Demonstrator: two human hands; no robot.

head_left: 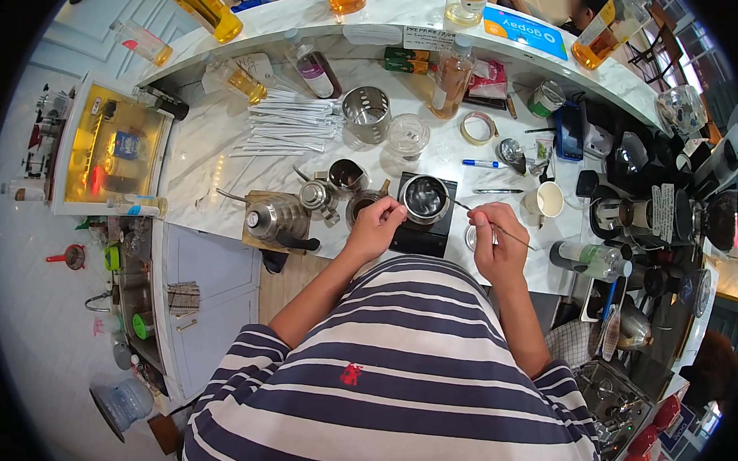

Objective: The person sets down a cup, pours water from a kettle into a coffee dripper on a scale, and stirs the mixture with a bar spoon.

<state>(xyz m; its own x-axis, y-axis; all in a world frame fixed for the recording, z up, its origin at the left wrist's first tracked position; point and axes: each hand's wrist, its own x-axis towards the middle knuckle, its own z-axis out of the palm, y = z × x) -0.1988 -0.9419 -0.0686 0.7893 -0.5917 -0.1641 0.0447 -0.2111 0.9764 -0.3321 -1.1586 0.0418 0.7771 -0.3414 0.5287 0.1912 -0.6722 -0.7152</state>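
Note:
A round metal cup (428, 220) with dark, shiny liquid inside stands on a black flat scale (420, 245) at the counter's near edge. My left hand (377, 227) has its fingers pinched at the cup's left rim. In my right hand (499, 235) is a long thin metal spoon (462, 206). Its far end reaches into the cup, so the tip is hidden in the liquid. Just left of the cup, partly behind my left hand, sits a small jug (360, 204). Under my right hand a clear round glass (471, 237) is partly covered.
To the left stand a gooseneck kettle (271, 218), a small metal pot (315, 195) and a metal pitcher (348, 174). Farther back are wrapped straws (286, 123), a perforated metal canister (366, 115) and a syrup bottle (451, 78). A paper cup (546, 199) and a lying bottle (591, 259) are at right.

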